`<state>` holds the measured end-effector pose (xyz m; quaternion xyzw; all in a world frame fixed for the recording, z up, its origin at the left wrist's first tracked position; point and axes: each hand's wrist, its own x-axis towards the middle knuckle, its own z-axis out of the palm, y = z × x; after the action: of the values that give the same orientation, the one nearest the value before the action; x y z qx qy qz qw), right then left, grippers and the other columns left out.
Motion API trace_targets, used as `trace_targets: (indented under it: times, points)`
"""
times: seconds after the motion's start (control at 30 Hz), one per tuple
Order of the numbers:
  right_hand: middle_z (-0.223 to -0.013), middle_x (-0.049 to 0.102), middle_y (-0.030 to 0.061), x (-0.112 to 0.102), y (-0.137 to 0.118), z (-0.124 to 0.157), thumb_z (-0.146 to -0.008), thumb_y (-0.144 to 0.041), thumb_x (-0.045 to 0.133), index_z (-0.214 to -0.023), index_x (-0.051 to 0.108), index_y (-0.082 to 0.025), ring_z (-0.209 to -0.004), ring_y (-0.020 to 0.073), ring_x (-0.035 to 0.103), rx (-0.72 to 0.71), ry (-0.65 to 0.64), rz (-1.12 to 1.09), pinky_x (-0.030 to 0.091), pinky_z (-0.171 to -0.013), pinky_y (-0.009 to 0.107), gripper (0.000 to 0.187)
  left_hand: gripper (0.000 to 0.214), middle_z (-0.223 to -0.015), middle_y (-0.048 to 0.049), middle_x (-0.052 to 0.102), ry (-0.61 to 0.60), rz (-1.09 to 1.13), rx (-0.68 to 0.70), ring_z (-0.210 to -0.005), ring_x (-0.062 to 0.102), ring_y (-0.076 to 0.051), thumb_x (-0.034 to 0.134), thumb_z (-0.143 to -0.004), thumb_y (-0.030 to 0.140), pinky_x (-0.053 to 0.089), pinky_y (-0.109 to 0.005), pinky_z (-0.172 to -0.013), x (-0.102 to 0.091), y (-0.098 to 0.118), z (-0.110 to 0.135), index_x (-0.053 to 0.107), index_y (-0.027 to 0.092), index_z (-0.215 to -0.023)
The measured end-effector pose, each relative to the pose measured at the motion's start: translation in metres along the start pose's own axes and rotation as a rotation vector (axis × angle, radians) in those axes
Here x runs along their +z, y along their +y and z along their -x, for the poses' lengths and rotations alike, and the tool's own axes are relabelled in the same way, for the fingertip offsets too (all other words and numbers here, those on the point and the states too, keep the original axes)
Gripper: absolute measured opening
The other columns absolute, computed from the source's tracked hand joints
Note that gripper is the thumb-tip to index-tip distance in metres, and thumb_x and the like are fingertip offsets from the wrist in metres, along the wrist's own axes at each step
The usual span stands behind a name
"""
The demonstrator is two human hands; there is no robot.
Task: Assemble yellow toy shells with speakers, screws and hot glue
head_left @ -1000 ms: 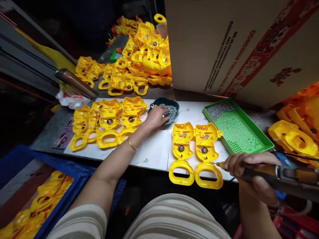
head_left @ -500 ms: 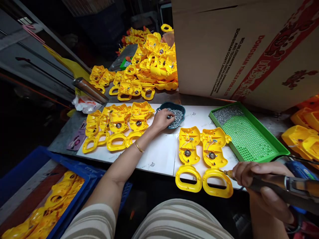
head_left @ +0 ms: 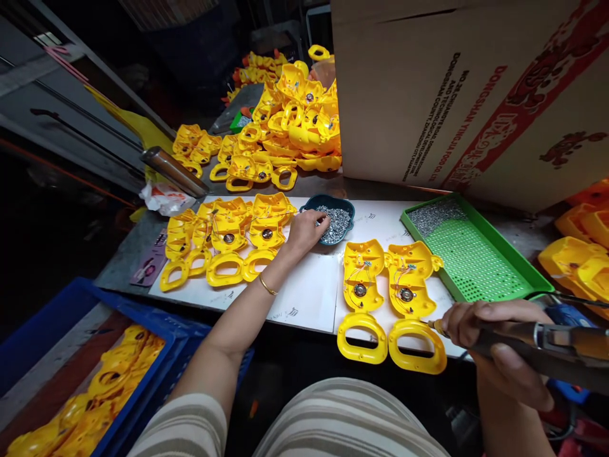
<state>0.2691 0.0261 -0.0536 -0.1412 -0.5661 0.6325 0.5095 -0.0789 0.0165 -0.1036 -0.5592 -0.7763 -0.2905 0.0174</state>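
My left hand (head_left: 307, 231) reaches into a small dark dish (head_left: 346, 208) of tiny silver screws, fingers curled and pinching at them; what sits between the fingertips is too small to see. My right hand (head_left: 495, 339) is wrapped round an electric screwdriver (head_left: 552, 341), its tip pointing left near the lower edge of the right one of two yellow plastic shells (head_left: 410, 285) (head_left: 361, 285) lying open side up on the white board (head_left: 304, 295). Each shell shows wires and a round metal part inside, with a loop handle at the bottom.
A green tray (head_left: 476, 260) with screws in its far corner lies right of the shells. More yellow shells (head_left: 223, 244) are spread left of the dish and heaped behind (head_left: 290, 127). A big cardboard box (head_left: 466, 95) stands at the back; a blue crate (head_left: 99, 381) of shells sits lower left.
My head has shifted a little, so the whole scene slid right and down. My left hand stays in the screw dish, fingers working; my right hand keeps the screwdriver in about the same place.
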Motion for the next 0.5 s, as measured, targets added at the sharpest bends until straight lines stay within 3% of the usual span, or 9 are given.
trace_targets:
  times: [0.17,0.33,0.5]
  points:
    - [-0.059,0.057,-0.0017,0.001,0.0,-0.007,-0.079,-0.027,0.062,-0.1,0.064,-0.018,-0.05,0.0143,0.056,-0.028,-0.006,-0.017,0.047,-0.048,0.032,0.023,0.012,-0.083,-0.0051,0.07,0.076,0.031,0.077,-0.08,0.063,-0.016,0.059,-0.089,0.021,0.048,-0.027,-0.075,-0.009,0.019,0.015,0.068,0.015,-0.086]
    - [-0.056,0.058,-0.0003,0.018,-0.003,-0.026,-0.078,-0.031,0.063,-0.098,0.067,-0.017,-0.047,0.0158,0.056,-0.138,0.001,-0.074,0.049,-0.047,0.034,0.024,0.014,-0.085,-0.0053,0.073,0.071,0.315,0.353,-0.075,0.067,-0.012,0.059,-0.093,0.024,0.053,-0.023,-0.069,-0.01,0.073,0.078,0.068,0.014,-0.094]
    - [-0.053,0.053,-0.0032,0.039,-0.005,-0.04,-0.081,-0.033,0.064,-0.098,0.066,-0.021,-0.042,0.0136,0.051,-0.176,-0.04,-0.142,0.047,-0.042,0.03,0.021,0.009,-0.083,-0.0071,0.075,-0.001,0.439,0.417,-0.074,0.069,-0.013,0.061,-0.091,0.017,0.056,-0.022,-0.069,-0.001,0.107,0.125,0.068,0.011,-0.093]
